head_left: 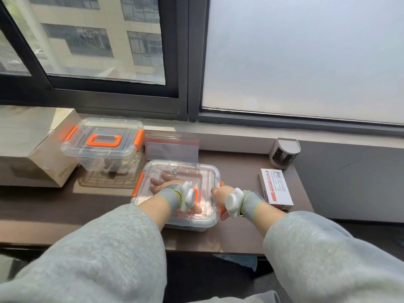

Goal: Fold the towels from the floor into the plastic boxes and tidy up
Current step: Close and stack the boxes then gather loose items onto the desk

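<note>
A clear plastic box (203,171) with orange latches stands on the dark ledge, its lid on. My left hand (167,182) lies flat on the lid with its fingers spread. My right hand (219,193) is curled over the box's right side at the orange latch (223,212). What lies inside the box is hidden by glare and my hands. A second clear box (102,138) with an orange handle stands shut behind it to the left. A light blue scrap (239,261), cloth or plastic, shows below the ledge's front edge.
A white and red pen carton (276,186) lies just right of my right hand. A clear zip bag (171,147) leans against the wall behind the near box. A grey round device (284,153) sits far right, a stone block (32,149) at left.
</note>
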